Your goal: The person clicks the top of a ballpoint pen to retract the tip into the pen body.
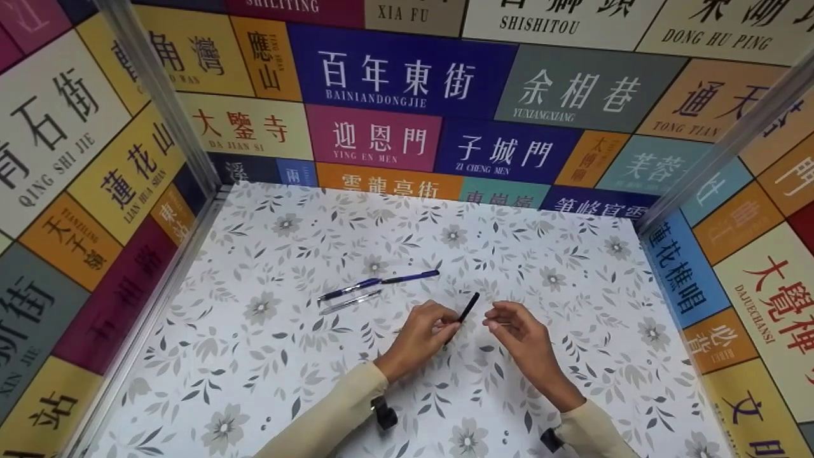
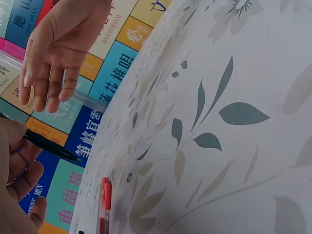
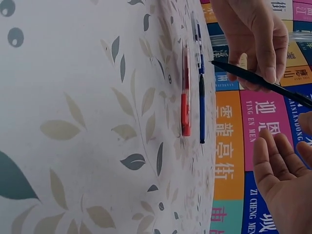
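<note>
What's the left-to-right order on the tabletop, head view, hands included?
Clear pen → left hand → black pen, held by that hand → right hand. Blue pens left out: their span overlaps the clear pen and left hand.

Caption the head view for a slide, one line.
Left hand holds a black pen, empty right hand close by; other pens lie on the flowered table.
</note>
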Demonstrator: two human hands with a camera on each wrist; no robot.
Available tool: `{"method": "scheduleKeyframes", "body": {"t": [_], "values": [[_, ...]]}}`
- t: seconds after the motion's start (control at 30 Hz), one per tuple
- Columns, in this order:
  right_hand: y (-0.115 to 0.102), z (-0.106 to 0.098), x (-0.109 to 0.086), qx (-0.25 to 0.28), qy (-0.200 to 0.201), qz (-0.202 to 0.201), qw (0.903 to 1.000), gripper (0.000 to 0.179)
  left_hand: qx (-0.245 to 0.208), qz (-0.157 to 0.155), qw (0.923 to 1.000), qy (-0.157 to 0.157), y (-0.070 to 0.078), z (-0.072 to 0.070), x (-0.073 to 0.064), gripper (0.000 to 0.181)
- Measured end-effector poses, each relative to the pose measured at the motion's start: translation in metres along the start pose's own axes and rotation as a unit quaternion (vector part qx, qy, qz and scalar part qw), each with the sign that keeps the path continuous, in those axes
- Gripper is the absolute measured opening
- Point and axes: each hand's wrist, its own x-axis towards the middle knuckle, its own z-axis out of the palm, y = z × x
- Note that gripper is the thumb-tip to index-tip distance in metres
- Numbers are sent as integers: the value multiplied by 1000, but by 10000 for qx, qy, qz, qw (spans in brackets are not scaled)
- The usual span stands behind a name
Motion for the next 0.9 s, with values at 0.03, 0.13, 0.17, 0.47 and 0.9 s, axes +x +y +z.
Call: {"method": "scheduleKeyframes", "body": {"t": [0.03, 0.13, 0.17, 0.47, 0.9], "values": [[0, 1, 0, 20, -16, -29, 10000, 38, -6, 24, 10000, 4, 0, 0, 0, 10], [-1, 3, 1, 144, -41, -81, 9999, 38, -39, 36, 10000, -10, 1, 1, 1, 10], [-2, 3, 2, 182, -52, -69, 9998, 38, -52, 28, 10000, -10, 2, 1, 1, 10], [-6, 10, 5, 445, -57, -97, 9989, 38, -336, -100, 9994, -74, 7, 4, 0, 10], [-10, 16, 11, 693, -63, -108, 9975, 38, -688, -11, 9976, -115, 10, 7, 1, 11]]}}
